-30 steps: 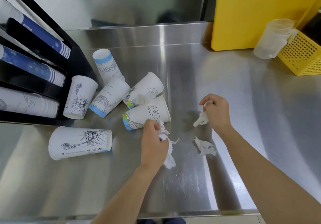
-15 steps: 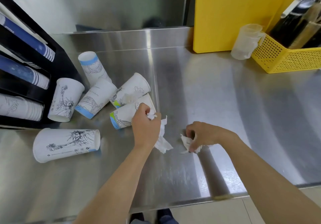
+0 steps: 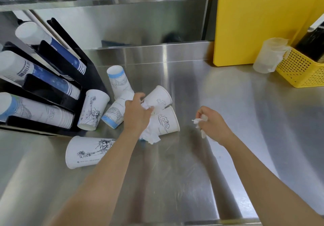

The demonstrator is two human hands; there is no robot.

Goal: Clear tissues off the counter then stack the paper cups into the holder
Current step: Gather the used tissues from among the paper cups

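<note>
Six loose paper cups [image 3: 88,151], two tissue wads [image 3: 151,134]

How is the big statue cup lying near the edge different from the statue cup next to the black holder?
The big statue cup lies flat on its side; the smaller statue cup leans tilted against the black holder. One looks bigger and sits alone; the other sits beside other cups. Both are white with statue drawings.

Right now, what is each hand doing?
Left hand: closed on tissues, reaching among the cups.
Right hand: closed on a tissue wad.
</note>
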